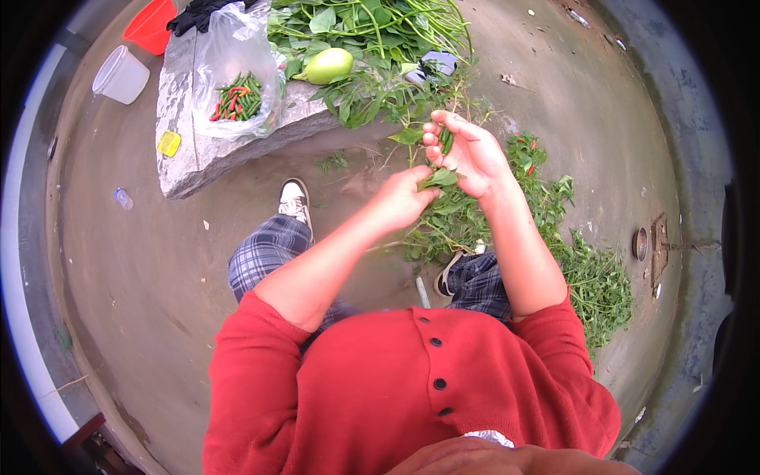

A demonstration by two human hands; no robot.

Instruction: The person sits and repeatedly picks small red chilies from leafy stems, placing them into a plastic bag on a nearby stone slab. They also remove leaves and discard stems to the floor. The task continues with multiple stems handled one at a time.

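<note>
My left hand (404,196) grips a leafy chili pepper plant (442,177), its fingers closed on the leaves. Just up and to the right, my right hand (466,148) is turned palm up with curled fingers and holds a few green chili peppers (446,140). Cut leafy plants (454,217) lie on the ground beneath both hands. On the stone slab at the upper left, a clear plastic bag (228,47) contains many green and red chilies (237,98).
The stone slab (178,101) also bears a pale green gourd (331,65), leafy stems (380,24) and a yellow object (169,143). A white tub (122,75) and a red bucket (149,27) stand beyond its left side. More cut plants (597,285) lie at right.
</note>
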